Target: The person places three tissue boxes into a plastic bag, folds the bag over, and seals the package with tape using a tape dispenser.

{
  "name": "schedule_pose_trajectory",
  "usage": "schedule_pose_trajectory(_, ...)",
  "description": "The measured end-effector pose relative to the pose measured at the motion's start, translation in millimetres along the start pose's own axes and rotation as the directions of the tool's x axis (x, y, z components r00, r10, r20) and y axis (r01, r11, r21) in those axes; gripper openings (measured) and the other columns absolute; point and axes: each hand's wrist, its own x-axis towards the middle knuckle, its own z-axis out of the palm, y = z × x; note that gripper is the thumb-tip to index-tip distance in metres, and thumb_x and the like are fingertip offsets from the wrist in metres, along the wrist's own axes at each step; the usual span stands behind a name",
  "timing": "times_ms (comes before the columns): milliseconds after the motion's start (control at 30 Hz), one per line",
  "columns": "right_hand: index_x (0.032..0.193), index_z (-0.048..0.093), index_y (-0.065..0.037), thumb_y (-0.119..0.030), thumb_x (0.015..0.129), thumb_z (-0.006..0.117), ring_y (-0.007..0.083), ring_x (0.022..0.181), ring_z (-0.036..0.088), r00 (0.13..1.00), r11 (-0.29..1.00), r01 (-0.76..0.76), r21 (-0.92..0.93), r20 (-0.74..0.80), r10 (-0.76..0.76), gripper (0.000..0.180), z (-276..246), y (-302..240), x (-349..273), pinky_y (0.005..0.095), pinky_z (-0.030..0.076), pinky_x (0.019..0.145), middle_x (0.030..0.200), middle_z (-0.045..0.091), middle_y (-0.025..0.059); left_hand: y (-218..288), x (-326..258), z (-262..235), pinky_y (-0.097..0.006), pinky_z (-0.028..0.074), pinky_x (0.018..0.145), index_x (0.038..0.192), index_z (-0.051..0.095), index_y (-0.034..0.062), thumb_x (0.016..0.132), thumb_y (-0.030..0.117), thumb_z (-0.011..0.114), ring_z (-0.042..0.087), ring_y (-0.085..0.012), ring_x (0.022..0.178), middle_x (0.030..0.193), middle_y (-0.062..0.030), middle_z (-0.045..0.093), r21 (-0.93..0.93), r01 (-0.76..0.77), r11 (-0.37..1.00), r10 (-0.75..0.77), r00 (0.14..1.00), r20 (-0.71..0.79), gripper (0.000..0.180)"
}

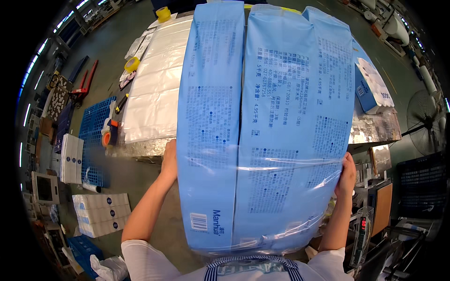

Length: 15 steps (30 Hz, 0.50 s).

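Note:
A large bundle of blue printed plastic packs [281, 140], side by side under clear shiny film, stretches from close to my chest to over the table. My left hand [170, 159] grips its left side, the fingers partly hidden behind the edge. On the opposite side my right hand [347, 172] holds the film-covered edge, with its fingers curled around it. Left of the bundle, a stack of flat clear-white plastic bags [152, 89] lies on the table [145, 149]. Further right on the table stands another blue and white pack [371, 86].
Yellow tape rolls [132, 64] and an orange tape dispenser [110, 133] lie along the table's left edge. White wrapped packs [102, 214] and a blue pallet [96, 136] stand on the left floor. At right are a large fan [424, 122] and a red digital display [363, 224].

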Motion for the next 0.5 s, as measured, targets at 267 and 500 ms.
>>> schedule_pose_trajectory(267,0.099,0.053,-0.003,-0.023,0.093,0.045,0.0115,0.085,0.057,0.976,0.985,-0.144,0.091,0.178,0.126,0.022,-16.0,0.1,16.3,0.0263,0.047,0.076,0.094,0.059,0.0047,98.4,-3.3,-41.1,-0.037,0.054,0.075,0.114,0.056,0.0052,0.092,0.037,0.045,0.062,-0.0203,0.094,0.104,-0.0130,0.062,-0.506,0.668,0.546,-0.359,0.732,0.580,0.040)
schedule_pose_trajectory(500,0.102,0.050,0.001,0.000,0.082,0.056,0.0147,0.074,0.062,0.954,0.968,-0.249,0.044,0.185,0.237,0.021,-14.9,-8.8,30.9,0.0260,0.053,0.063,0.089,0.062,0.0099,69.7,10.0,-39.4,-0.029,0.056,0.057,0.108,0.059,0.0029,0.093,0.033,0.046,0.066,-0.0155,0.074,0.092,-0.0101,0.065,-0.354,0.645,0.677,-0.273,0.667,0.694,0.036)
